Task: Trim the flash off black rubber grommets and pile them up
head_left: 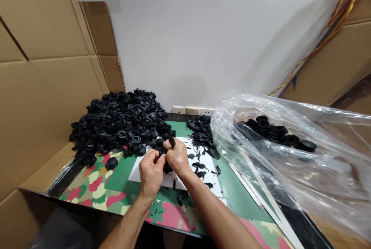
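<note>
My left hand (150, 173) and my right hand (177, 158) meet over a white sheet (136, 171) on the table. Together they grip one small black rubber part (161, 151) between closed fingers. My right hand also holds a thin dark tool (172, 141) whose tip sticks up past the fingers. Just beyond the hands lies a big heap of the same black rubber parts (121, 125).
Black trimmed scraps (203, 133) litter the white sheet and the patterned table cover (95, 187). A clear plastic bag (290, 164) holding more black parts (275, 133) lies at the right. Cardboard walls (43, 86) stand at the left and far right.
</note>
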`<action>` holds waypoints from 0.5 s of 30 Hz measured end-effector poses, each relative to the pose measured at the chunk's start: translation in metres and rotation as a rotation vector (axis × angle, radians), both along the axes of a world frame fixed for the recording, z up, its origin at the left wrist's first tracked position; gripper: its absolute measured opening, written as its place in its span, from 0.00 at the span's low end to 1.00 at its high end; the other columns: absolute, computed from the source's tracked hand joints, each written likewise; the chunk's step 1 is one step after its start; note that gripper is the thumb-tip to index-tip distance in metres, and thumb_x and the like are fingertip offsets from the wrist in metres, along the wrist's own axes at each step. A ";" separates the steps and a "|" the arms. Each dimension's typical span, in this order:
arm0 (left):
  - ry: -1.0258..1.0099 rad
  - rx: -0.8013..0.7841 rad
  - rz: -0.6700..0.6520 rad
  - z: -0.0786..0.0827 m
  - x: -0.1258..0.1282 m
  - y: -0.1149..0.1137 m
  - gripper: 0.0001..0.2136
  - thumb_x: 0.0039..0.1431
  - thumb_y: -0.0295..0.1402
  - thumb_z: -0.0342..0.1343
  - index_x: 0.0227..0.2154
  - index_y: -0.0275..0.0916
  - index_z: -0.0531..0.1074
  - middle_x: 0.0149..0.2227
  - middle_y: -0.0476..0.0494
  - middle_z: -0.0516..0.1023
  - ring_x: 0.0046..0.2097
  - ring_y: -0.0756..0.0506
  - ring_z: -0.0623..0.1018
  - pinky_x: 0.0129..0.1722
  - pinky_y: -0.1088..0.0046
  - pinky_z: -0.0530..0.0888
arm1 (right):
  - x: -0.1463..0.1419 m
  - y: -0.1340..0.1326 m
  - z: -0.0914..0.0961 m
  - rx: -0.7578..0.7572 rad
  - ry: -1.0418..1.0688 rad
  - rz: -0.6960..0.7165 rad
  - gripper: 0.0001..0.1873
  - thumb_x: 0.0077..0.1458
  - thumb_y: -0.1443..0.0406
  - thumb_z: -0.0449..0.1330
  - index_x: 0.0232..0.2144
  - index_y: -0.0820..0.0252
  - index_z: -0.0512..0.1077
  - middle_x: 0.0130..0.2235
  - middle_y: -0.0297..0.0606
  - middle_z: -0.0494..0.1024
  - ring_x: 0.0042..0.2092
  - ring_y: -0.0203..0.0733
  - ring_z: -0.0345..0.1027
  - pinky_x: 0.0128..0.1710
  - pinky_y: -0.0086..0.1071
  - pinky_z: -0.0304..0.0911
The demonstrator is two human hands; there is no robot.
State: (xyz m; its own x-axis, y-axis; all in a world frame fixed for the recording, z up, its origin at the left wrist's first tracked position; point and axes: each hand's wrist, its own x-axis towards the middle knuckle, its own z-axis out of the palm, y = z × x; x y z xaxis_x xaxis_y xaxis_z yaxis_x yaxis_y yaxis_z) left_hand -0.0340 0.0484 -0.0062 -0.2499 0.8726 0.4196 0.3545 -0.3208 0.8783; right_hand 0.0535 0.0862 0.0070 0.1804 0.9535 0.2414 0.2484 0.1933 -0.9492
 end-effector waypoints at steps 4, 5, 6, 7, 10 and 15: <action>-0.001 0.013 0.019 0.003 0.002 -0.010 0.12 0.50 0.31 0.55 0.15 0.40 0.61 0.22 0.52 0.59 0.25 0.50 0.62 0.24 0.76 0.61 | 0.004 0.010 -0.001 0.017 0.011 -0.032 0.07 0.40 0.64 0.49 0.14 0.56 0.60 0.18 0.32 0.67 0.24 0.38 0.60 0.24 0.29 0.55; -0.002 0.027 0.015 0.003 0.003 -0.014 0.12 0.50 0.31 0.56 0.15 0.40 0.61 0.21 0.52 0.60 0.24 0.50 0.62 0.24 0.75 0.61 | 0.010 0.015 -0.002 0.016 0.014 -0.059 0.07 0.41 0.63 0.49 0.15 0.56 0.60 0.18 0.32 0.67 0.24 0.39 0.60 0.25 0.30 0.55; 0.010 0.036 -0.020 0.003 0.004 -0.019 0.11 0.50 0.31 0.57 0.16 0.39 0.63 0.22 0.51 0.63 0.26 0.50 0.65 0.26 0.75 0.63 | 0.018 0.020 -0.002 0.011 0.018 -0.102 0.08 0.42 0.62 0.49 0.15 0.56 0.60 0.18 0.33 0.67 0.24 0.39 0.60 0.25 0.30 0.55; -0.007 0.057 -0.054 0.003 0.004 -0.023 0.11 0.48 0.32 0.58 0.16 0.39 0.64 0.24 0.50 0.67 0.27 0.49 0.66 0.28 0.75 0.64 | 0.028 0.025 -0.002 0.002 0.022 -0.136 0.09 0.43 0.61 0.48 0.15 0.55 0.60 0.18 0.33 0.66 0.24 0.40 0.59 0.25 0.31 0.55; -0.168 -0.108 -0.040 0.003 0.005 -0.026 0.14 0.49 0.36 0.59 0.15 0.39 0.63 0.17 0.52 0.66 0.22 0.51 0.65 0.24 0.76 0.62 | 0.056 0.033 -0.003 0.011 0.018 -0.164 0.10 0.44 0.59 0.49 0.18 0.57 0.63 0.21 0.35 0.68 0.27 0.41 0.60 0.27 0.32 0.55; -0.549 -0.262 -0.109 0.007 0.002 -0.011 0.18 0.44 0.47 0.63 0.19 0.36 0.68 0.15 0.50 0.70 0.20 0.52 0.67 0.22 0.77 0.63 | 0.078 0.020 -0.004 -0.008 -0.013 -0.018 0.11 0.43 0.59 0.54 0.21 0.61 0.72 0.22 0.35 0.72 0.25 0.41 0.62 0.27 0.32 0.56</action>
